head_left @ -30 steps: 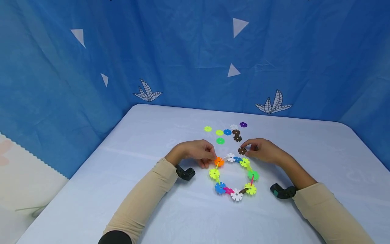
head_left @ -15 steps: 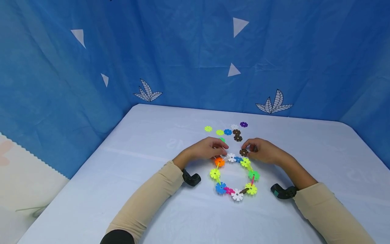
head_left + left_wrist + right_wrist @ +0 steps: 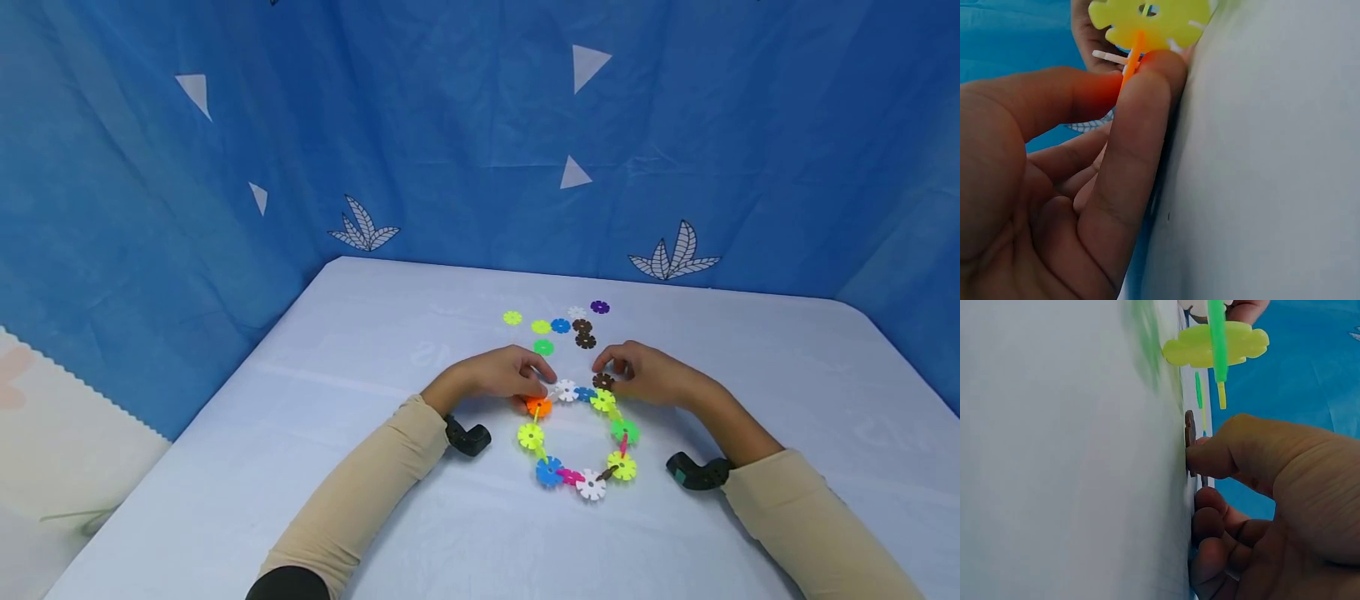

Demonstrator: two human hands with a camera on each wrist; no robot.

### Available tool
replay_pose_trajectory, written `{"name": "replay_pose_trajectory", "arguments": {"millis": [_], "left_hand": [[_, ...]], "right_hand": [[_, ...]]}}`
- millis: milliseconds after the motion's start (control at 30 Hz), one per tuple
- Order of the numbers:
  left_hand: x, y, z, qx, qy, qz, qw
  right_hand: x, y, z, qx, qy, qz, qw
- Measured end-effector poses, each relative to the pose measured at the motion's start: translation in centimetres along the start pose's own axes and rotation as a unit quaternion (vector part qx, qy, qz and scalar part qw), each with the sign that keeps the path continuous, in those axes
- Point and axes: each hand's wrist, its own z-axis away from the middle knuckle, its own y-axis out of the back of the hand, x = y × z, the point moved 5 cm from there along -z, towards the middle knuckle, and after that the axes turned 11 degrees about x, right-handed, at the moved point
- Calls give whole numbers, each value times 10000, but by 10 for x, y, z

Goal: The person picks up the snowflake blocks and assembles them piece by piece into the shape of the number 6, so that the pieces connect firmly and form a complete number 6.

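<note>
Left hand [image 3: 501, 373] partly curled, thumb and finger pinched the orange disc [image 3: 537, 407] of a many-coloured ring [image 3: 530, 436] (notched flower shapes, slotted together); the right hand [image 3: 651, 373], also curled, gripped a brown disc [image 3: 602, 381] just beside the ring's far edge. Beyond, loose discs [image 3: 543, 347], green, yellow and blue among them, lay on the white counter [image 3: 420, 533].

Brown notched disc [image 3: 603, 382], flat, beside linked multicoloured ring [image 3: 550, 474].
</note>
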Motion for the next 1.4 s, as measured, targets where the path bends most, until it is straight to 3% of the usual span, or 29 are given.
{"name": "replay_pose_trajectory", "arguments": {"millis": [167,400,633,733,933,1133,1400], "left_hand": [[1,-2,1,-141,159,87,9997],[0,-4,2,0,277,63,9996],[7,-4,1,228,-178,-222,9993],[9,-5,1,351,-349,-250,9985],[8,-7,-1,408,-417,-162,9982],[9,-10,-1,328,-577,-23,9978],[9,-12,-1,375,-579,-15,9976]], "right_hand": [[-3,2,1,47,152,-23,9999],[-4,6,3,141,-98,-261,9995],[-7,11,1,544,-10,-622,9966],[-11,8,1,426,145,-925,9947],[-19,0,0,79,380,-1285,9909],[-22,-4,0,-13,584,-1177,9913],[-26,-6,0,66,764,-979,9922]]}}
